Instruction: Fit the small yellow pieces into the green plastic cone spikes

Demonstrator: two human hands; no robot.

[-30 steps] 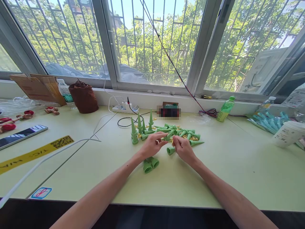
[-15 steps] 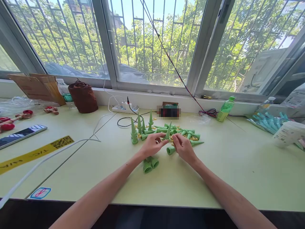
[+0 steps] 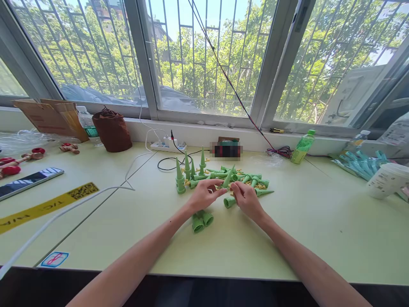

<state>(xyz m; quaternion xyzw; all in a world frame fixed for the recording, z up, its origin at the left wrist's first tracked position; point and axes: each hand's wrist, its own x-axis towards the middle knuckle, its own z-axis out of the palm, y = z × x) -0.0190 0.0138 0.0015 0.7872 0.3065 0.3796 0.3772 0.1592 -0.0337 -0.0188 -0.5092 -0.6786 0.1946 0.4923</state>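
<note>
My left hand [image 3: 206, 194] pinches a green watering spike [image 3: 228, 177] between thumb and fingers, its pointed end up and leaning right. Against the spike's lower part, my right hand [image 3: 245, 197] is closed, with a bit of yellow at its fingertips that looks like a small valve, mostly hidden. Below the hands a loose green threaded cup [image 3: 228, 202] lies on its side. Two more green cups [image 3: 198, 224] lie near my left wrist. Several spikes stand upright on the left, among them one green spike [image 3: 180, 179]. Behind my hands is a pile of green spikes [image 3: 254, 178] and yellow valves [image 3: 263, 182].
A power strip [image 3: 168, 146] and black cable lie along the sill. At the right stand a green bottle [image 3: 302, 147] and a white cup [image 3: 388, 181]. A brown pouch [image 3: 111, 130], a phone [image 3: 30, 183] and a white cable [image 3: 96, 192] are on the left.
The spike in my left hand has turned from lying low to pointing up, then tilted a little to the right. Both hands have stayed close together in about the same place.
</note>
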